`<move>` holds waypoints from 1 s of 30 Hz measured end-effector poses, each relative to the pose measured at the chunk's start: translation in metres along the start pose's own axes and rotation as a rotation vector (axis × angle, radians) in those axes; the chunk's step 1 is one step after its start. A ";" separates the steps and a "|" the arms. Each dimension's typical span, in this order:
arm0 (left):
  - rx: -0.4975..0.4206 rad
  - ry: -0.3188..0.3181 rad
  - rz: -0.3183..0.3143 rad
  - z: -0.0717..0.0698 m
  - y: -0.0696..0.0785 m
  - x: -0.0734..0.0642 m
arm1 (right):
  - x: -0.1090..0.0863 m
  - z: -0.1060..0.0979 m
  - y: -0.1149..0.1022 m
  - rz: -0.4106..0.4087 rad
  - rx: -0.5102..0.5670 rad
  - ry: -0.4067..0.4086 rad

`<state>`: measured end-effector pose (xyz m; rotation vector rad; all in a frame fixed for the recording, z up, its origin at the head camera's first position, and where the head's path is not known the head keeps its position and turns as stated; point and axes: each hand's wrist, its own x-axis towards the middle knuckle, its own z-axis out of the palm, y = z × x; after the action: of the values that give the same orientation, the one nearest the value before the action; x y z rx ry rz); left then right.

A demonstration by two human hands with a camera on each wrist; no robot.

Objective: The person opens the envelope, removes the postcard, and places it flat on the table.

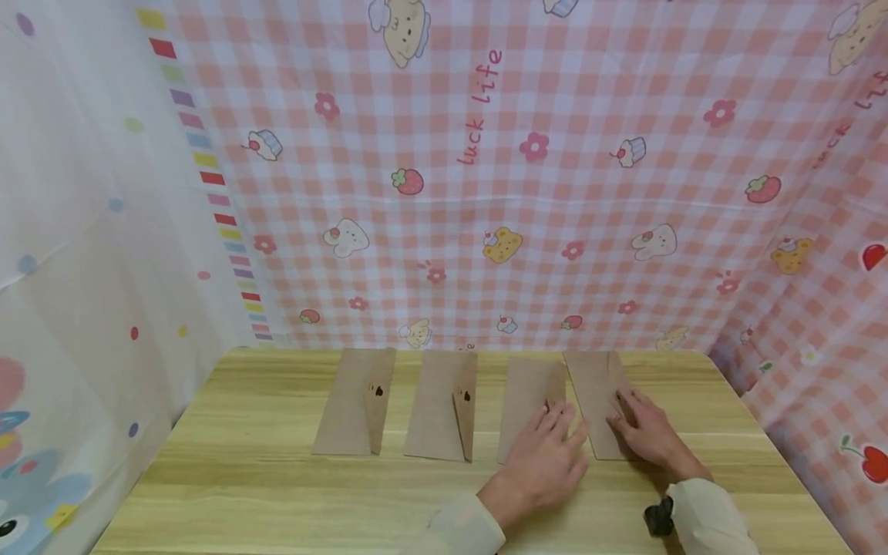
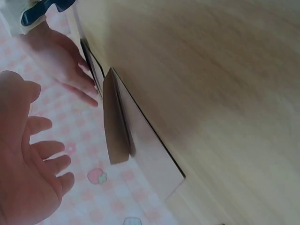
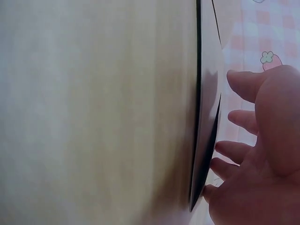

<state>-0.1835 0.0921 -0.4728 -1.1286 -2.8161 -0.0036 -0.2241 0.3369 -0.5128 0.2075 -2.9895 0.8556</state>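
Note:
Several flat brown kraft paper pieces, each with a folded flap along its right side, lie in a row on the table. My left hand (image 1: pixel 544 455) hovers over the third paper piece (image 1: pixel 520 401), its fingers spread and relaxed; the left wrist view shows that hand apart from the raised flap (image 2: pixel 115 126). On the rightmost paper piece (image 1: pixel 590 408), my right hand (image 1: pixel 652 432) lies along the right edge. In the right wrist view its loosely extended fingers touch or nearly touch the flap; exact contact is hard to tell.
Two more paper pieces stand to the left, the far-left one (image 1: pixel 343 408) and its neighbour (image 1: pixel 433 408), with small dark prints on their flaps. A wooden table (image 1: pixel 277 501) carries them all. Patterned cloth (image 1: pixel 451 216) hangs behind and at both sides.

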 end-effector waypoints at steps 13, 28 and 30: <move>0.064 -0.103 0.086 0.007 0.016 0.010 | 0.000 0.006 -0.009 -0.024 -0.022 0.013; 0.087 -0.216 0.077 0.019 0.025 0.018 | -0.001 0.009 -0.013 -0.022 -0.006 -0.022; 0.080 -0.236 0.055 0.021 0.025 0.019 | -0.002 0.010 -0.013 -0.023 -0.005 -0.021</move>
<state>-0.1814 0.1242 -0.4927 -1.2646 -2.9538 0.2613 -0.2203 0.3211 -0.5143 0.2523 -3.0018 0.8485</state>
